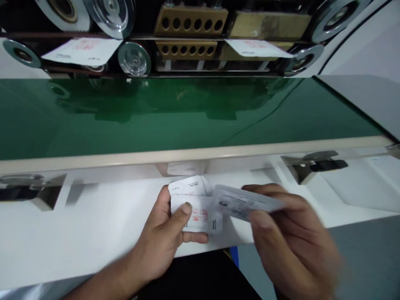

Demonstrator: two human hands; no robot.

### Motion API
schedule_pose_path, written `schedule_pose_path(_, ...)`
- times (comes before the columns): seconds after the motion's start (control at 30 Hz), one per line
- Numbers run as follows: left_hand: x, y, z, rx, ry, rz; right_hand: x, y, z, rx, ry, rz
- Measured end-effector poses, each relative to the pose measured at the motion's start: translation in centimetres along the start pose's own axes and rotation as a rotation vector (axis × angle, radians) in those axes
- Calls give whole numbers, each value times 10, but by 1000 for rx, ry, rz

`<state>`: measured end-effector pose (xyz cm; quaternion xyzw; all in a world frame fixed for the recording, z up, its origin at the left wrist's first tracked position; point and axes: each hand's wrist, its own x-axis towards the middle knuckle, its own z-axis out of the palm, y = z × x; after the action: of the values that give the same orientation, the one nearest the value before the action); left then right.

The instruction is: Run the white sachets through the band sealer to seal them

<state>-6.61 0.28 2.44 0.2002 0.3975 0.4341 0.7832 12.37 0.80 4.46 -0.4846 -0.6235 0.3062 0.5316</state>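
Observation:
My left hand (162, 237) is closed around a few white packets (200, 212) with red and black print, fanned over each other, the thumb pressing on the top one. My right hand (290, 237) pinches another white packet (240, 202) between thumb and fingers, just right of the fanned ones. Its visible side carries dark lines of print, slightly blurred. The tilted packet's left end overlaps or nearly touches those in my left hand; I cannot tell which. Both hands are over a white ledge (109, 233).
Beyond the ledge lies a green work surface (175, 129) with a pale front edge. Behind it stands a machine with metal rollers (134, 58) and brass blocks (190, 21). White sheets (83, 51) with red print sit between its belts. Metal latches (315, 164) project at both sides.

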Motion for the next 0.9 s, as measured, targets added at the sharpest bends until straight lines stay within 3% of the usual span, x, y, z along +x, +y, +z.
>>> schedule_pose_path(0.1,-1,1,3,6,29,0,5,-6,-14,-216,-37,-330)
schedule_pose_path(0.17,-2,1,4,8,40,2,6,-3,-16,-388,-192,-484)
schedule_pose_path(0.27,-3,2,4,-11,43,-13,6,5,-10,-463,-400,-581)
schedule_pose_path(0.4,-4,1,3,-31,32,-39,6,8,-1,-486,-498,-524)
schedule_pose_path(0.6,-5,0,2,-9,15,-22,10,4,0,-562,-463,-374)
schedule_pose_path(0.8,-7,0,2,4,46,-45,12,3,-3,-453,-496,-192)
schedule_pose_path(0.9,-7,0,2,41,56,-54,11,7,-4,-406,-437,-165)
